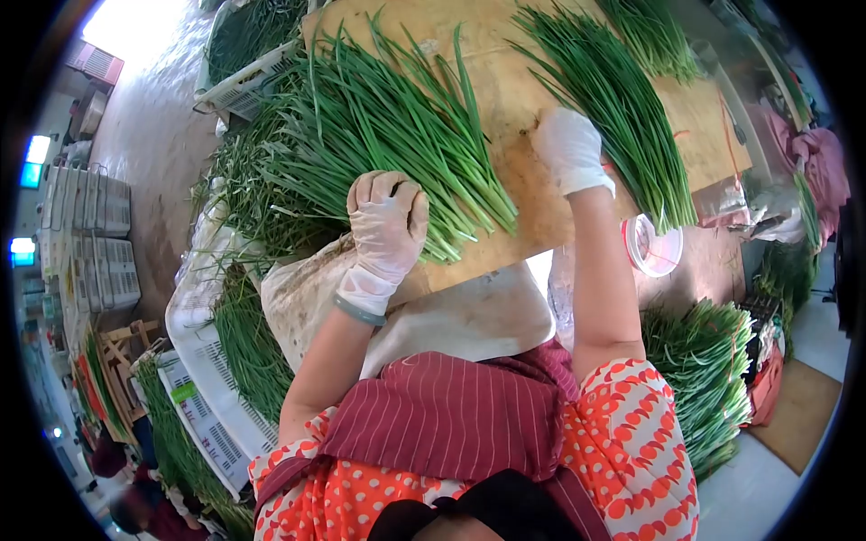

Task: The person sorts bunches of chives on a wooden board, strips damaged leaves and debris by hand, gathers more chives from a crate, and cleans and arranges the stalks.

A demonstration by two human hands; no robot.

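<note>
A loose pile of long green garlic chives (397,126) spreads over the wooden board (510,90), pale stem ends toward me. My left hand (388,221), in a whitish glove, lies against the near side of this pile. Its fingers are curled in, and whatever they hold is hidden. My right hand (570,149), also gloved, is low over the board between the pile and a neater bundle of chives (631,117). Its fingers look closed and slightly blurred, with their tips out of sight. Small dark bits lie on the board beside it.
More chives (649,41) lie at the board's far right. A white crate (248,86) of greens stands at the far left. Below the board's right edge is a white tub (654,248). Stacked chives (699,379) sit at lower right, and a white cloth (469,316) hangs in front.
</note>
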